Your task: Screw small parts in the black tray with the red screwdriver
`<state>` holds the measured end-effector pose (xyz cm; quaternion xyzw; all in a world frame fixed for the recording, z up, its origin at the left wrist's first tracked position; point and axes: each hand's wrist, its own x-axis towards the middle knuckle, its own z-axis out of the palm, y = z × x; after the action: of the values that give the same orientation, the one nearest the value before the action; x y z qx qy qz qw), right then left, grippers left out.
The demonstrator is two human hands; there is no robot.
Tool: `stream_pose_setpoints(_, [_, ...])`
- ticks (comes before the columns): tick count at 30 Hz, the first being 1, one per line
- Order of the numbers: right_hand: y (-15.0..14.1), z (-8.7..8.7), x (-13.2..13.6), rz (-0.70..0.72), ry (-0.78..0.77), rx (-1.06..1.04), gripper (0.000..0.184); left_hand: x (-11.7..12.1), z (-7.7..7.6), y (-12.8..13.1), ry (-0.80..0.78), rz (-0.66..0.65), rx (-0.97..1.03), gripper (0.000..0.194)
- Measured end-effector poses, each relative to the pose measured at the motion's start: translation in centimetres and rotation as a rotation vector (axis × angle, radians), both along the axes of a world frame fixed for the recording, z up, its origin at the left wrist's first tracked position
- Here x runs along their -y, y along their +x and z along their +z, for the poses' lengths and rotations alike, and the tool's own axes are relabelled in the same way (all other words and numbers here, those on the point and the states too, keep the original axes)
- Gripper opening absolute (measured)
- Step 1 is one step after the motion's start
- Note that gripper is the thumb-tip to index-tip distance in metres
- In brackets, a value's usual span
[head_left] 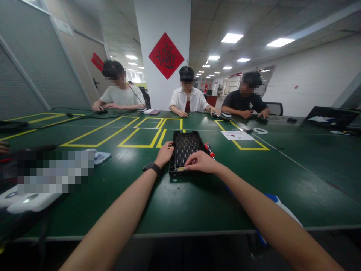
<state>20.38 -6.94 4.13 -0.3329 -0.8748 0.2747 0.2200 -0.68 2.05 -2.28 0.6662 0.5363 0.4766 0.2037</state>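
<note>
Reaching up from the lower right of the frame with the right hand, and from the lower left with the left hand. Working over the green tabletop, just below the middle of the frame, at the near end of a black tray. Touching, or almost touching, a small yellow piece just inside the near wall, to the left of the right fingertips and slightly below them; running its long axis crosswise, roughly along that wall. Being nearer to the right hand than to the left. Bending the right thumb and fingers close together, pointing left and down, with no telling whether they are clamping the piece or only resting at its edge. Running the tray's long axis away, almost straight up the frame. Curling the left fingers against the tray's left side, with no way to tell how firmly. Lying just beyond the right hand, beside the tray's right wall, a red-and-white screwdriver. Farther off, lying right of centre, a white sheet; sitting at the far edge, three people.
</note>
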Motion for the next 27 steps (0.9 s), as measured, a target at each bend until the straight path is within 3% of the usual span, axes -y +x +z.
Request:
stream_pose_setpoints(9, [0.09,-0.20,0.13,0.017,-0.089,-0.084,0.028,0.24,0.42,0.18,-0.012,0.009,-0.030,0.038])
stream_pose_setpoints(22, [0.00,-0.49,-0.12,0.015,-0.029,-0.072,0.025,0.53,0.46,0.09,-0.024,0.002,-0.038,0.041])
stream_pose_setpoints(27, [0.09,-0.50,-0.13,0.035,-0.081,-0.109,0.025,0.60,0.59,0.11,-0.033,0.004,-0.032,0.042])
